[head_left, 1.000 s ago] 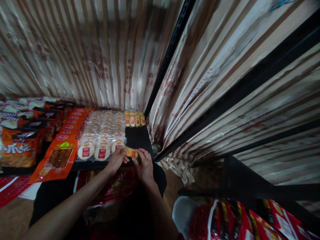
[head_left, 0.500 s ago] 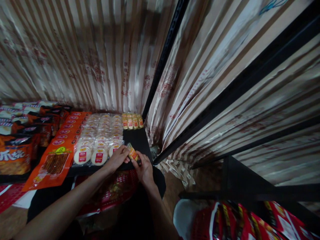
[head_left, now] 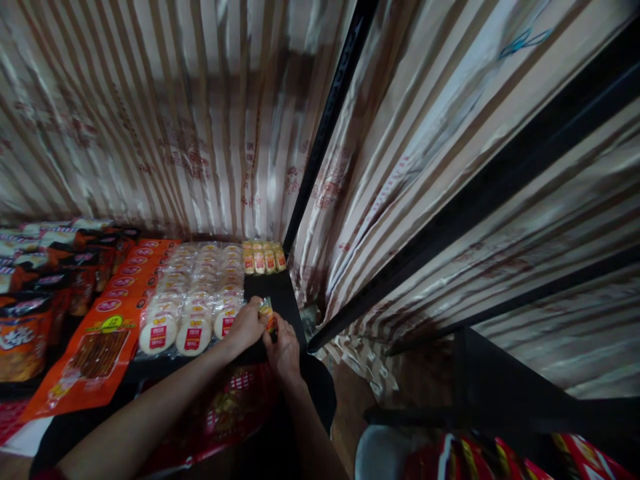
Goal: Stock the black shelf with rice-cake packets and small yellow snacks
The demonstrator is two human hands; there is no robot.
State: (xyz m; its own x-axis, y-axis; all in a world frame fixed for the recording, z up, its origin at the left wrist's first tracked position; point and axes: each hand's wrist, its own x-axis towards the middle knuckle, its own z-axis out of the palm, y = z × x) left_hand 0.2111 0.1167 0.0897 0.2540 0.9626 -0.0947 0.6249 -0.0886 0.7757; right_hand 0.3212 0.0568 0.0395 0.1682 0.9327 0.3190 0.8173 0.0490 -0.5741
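Note:
Both hands meet on one small yellow-and-red snack packet (head_left: 269,313) over the front of the black shelf (head_left: 281,291). My left hand (head_left: 250,323) is closed on its left side, fingers covering part of the wrapper. On its lower right, my right hand (head_left: 284,348) also grips it with bent fingers. Several matching yellow packets (head_left: 264,257) stand in a row at the shelf's back right. Left of my hands lie rows of round white rice crackers (head_left: 194,333) in clear wrappers.
Orange snack packets (head_left: 107,337) overlap in a row on the left, beside orange-and-black bags (head_left: 23,340). Below the shelf is a red basket (head_left: 235,400). A black slanted post (head_left: 330,127) rises behind, before striped curtains (head_left: 210,107). Red packages (head_left: 480,460) sit at lower right.
The view has tilted up slightly, so the shelf sits lower in it. My left hand has shifted further over the packet, covering more of it; the packet now stands more upright.

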